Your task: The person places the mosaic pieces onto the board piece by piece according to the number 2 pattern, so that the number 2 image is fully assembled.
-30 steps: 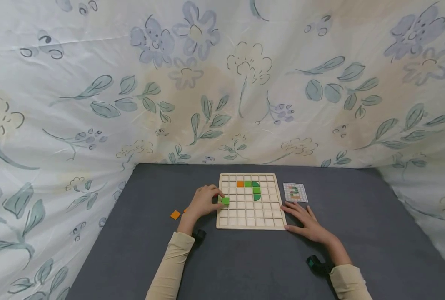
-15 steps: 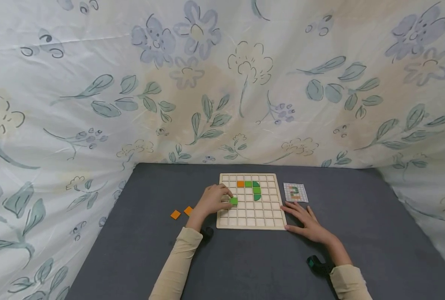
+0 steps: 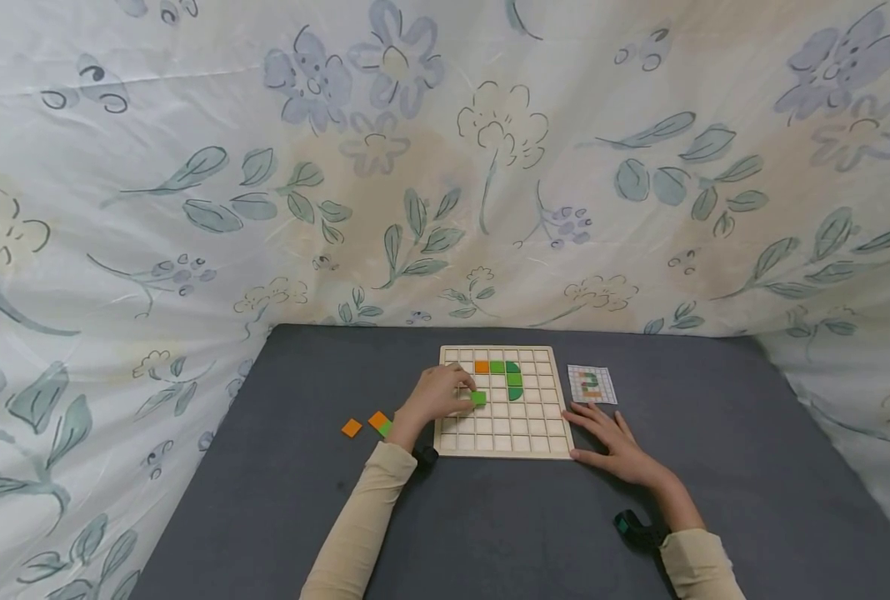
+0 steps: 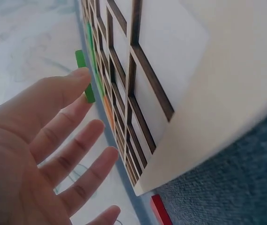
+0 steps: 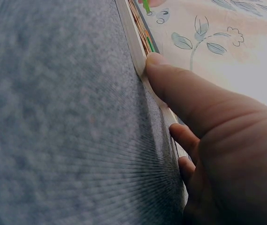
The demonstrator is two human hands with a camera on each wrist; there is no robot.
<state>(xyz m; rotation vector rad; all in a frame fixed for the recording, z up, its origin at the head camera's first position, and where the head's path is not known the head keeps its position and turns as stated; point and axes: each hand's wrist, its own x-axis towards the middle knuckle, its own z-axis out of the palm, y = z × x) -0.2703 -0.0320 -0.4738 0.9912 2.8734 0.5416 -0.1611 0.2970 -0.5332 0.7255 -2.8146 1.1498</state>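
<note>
My left hand [image 3: 439, 395] pinches a square green tile [image 3: 478, 398] between thumb and forefinger, over the left part of a pale wooden grid board [image 3: 520, 451]. In the left wrist view the green tile [image 4: 90, 92] stands edge-on above the grid, and the other fingers are spread. Set in the board's upper squares are an orange tile [image 3: 482, 367], green square tiles [image 3: 514, 380] and rounded dark green pieces [image 3: 516, 393]. My right hand [image 3: 612, 446] lies at the board's right edge, fingers extended, its thumb [image 5: 171, 77] touching the rim.
Orange tiles [image 3: 351, 427] lie on the dark grey cloth left of the board, with a green tile [image 3: 387, 429] partly behind the left wrist. A small printed pattern card [image 3: 592, 385] lies right of the board. A floral curtain [image 3: 415, 167] hangs behind.
My left hand has carried the green tile rightward over the board, from its left edge inward. More of the loose tiles beside the wrist now shows. The right hand stays put.
</note>
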